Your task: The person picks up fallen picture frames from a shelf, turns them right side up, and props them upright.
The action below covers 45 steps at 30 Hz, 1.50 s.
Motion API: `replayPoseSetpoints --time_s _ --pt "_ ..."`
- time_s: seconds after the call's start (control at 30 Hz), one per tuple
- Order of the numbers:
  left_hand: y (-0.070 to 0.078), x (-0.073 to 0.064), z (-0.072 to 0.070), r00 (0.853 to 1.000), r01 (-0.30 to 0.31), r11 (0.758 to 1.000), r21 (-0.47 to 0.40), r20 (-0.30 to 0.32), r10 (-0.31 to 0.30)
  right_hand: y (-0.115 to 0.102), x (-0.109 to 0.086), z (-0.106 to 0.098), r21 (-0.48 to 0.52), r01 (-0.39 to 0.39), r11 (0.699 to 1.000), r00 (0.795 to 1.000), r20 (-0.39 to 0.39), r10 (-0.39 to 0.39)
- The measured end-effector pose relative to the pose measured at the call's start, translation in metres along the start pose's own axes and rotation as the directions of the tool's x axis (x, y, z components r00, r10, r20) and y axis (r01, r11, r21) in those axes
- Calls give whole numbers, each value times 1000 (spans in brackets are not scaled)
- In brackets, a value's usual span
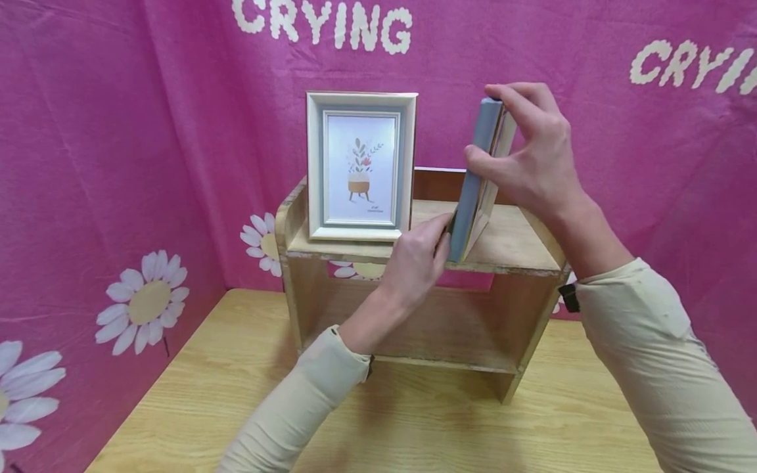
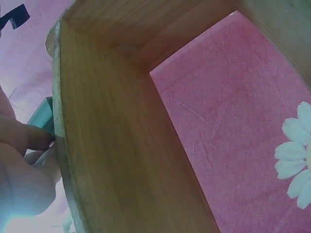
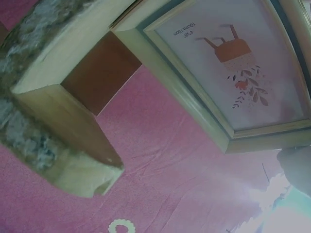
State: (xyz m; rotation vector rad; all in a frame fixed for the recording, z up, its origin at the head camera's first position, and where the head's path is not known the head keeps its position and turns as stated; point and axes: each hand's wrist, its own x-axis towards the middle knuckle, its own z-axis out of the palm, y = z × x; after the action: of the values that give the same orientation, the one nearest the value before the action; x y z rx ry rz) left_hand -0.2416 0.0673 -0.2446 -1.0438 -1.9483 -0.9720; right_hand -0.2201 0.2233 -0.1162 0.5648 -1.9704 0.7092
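In the head view, a flat, book-like thing (image 1: 473, 184) with a blue edge stands upright, seen nearly edge-on, at the front of the shelf unit's top board. My right hand (image 1: 535, 148) grips its upper part, with the fingers over the top corner and the thumb on the blue edge. Low on its left side, my left hand (image 1: 416, 256) pinches the bottom end near the board's front edge. Left of it stands a cream and blue picture frame (image 1: 315, 164) with a potted-plant print. The left wrist view shows the left hand's fingers (image 2: 29, 138) on a teal-looking piece.
The small wooden shelf unit (image 1: 414, 318) has raised sides and a lower compartment, and it stands on a light wood table (image 1: 236, 368). Behind it hangs a pink cloth (image 1: 195, 98) with white daisies and lettering. Rough, worn edges of the unit show in the right wrist view.
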Motion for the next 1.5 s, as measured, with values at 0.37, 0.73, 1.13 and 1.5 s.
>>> replayPoseSetpoints --time_s 0.37,0.73,1.13,1.5 --pt "3 2 2 999 -25 999 -28 25 26 5 2 -4 80 6 997 1000 4 -6" --pt "-1 -1 0 999 -29 999 28 -19 29 10 5 -9 115 -24 993 997 75 15" --pt "-2 -6 0 999 -42 998 48 -24 43 6 12 -5 179 -80 981 976 212 41" --pt "-2 -8 2 998 -61 993 106 -28 64 5 13 -7 275 -146 950 957 284 65"
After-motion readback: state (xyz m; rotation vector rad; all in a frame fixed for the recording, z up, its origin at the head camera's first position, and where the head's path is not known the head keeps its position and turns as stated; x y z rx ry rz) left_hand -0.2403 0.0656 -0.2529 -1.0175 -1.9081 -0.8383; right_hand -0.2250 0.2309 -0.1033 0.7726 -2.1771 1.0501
